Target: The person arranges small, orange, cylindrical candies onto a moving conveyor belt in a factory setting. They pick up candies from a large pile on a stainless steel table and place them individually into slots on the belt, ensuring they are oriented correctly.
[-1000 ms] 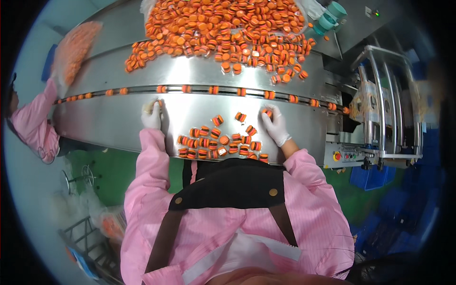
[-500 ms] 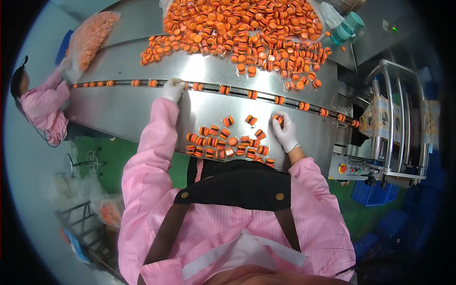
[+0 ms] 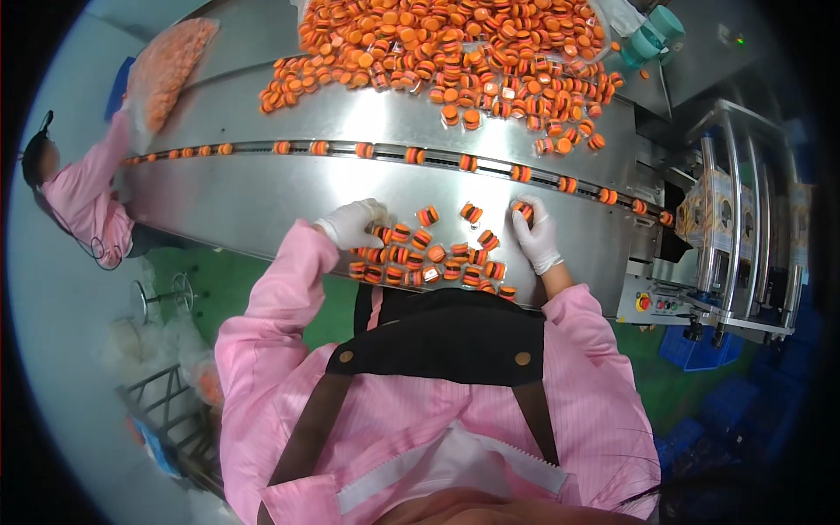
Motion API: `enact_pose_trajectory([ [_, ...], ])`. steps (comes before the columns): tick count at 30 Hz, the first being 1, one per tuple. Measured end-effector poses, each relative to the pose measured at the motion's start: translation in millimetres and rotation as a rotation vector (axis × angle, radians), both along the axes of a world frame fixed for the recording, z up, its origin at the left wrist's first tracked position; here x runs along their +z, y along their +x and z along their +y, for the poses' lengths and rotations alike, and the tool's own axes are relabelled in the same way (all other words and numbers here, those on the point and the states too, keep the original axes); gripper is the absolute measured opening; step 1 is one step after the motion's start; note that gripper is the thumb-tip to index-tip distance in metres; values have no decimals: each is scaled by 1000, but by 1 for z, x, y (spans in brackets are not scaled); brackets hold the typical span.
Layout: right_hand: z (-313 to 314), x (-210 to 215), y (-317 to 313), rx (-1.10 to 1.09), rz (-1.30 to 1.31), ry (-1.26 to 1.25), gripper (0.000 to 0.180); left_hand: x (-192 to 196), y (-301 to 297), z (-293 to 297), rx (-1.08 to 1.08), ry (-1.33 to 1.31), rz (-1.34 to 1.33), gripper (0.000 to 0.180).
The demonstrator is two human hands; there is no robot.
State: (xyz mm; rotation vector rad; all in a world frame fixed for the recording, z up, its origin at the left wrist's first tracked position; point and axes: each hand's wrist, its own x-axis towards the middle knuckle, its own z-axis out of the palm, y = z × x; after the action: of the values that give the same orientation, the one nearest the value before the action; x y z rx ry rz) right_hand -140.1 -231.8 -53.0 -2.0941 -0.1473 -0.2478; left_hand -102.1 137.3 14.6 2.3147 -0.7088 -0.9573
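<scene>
Both of my hands wear white gloves and rest on a curved steel table (image 3: 262, 197). My left hand (image 3: 352, 222) is curled at the left edge of a small heap of orange wrapped sweets (image 3: 429, 259) near the front rim, touching a sweet there. My right hand (image 3: 535, 234) lies at the heap's right side with its fingertips on one orange sweet (image 3: 523, 210). A narrow channel (image 3: 385, 150) runs across the table with single sweets spaced along it. Beyond it lies a large pile of the same sweets (image 3: 455, 44).
A person in pink (image 3: 83, 192) works at the table's far left beside a clear bag of orange sweets (image 3: 171, 61). A steel packing machine (image 3: 744, 227) with rails stands on the right, blue crates (image 3: 700, 346) below it. A wire rack (image 3: 166, 420) is on the green floor.
My left hand has come back from the channel to the left edge of the small heap. My right hand stays at the heap's right side on a sweet.
</scene>
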Motion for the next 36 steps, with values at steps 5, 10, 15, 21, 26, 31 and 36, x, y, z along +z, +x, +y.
enact_pose_trajectory([
  [5, 1, 2, 0, 6, -7, 1, 28, -6, -6, 7, 351, 2, -87, 25],
  [10, -2, -5, 1, 23, 14, 31, 27, -19, 17, 54, 630, 108, -318, 20],
  [15, -1, -2, 1, 19, -31, -16, 27, -17, 44, 104, 735, 353, -603, 25],
  [21, 1, 1, 1, 21, 15, 17, 26, -51, 102, 136, 816, 224, -518, 35],
  [26, 1, 4, 1, -5, -53, -31, 24, -26, 104, 79, 864, 319, -577, 36],
  [31, 2, 6, 1, -3, -15, 8, 22, 4, 54, 24, 564, -3, -266, 25],
  [36, 1, 2, 0, 0, -5, 16, 22, -8, 7, -20, -32, -454, -163, 25],
])
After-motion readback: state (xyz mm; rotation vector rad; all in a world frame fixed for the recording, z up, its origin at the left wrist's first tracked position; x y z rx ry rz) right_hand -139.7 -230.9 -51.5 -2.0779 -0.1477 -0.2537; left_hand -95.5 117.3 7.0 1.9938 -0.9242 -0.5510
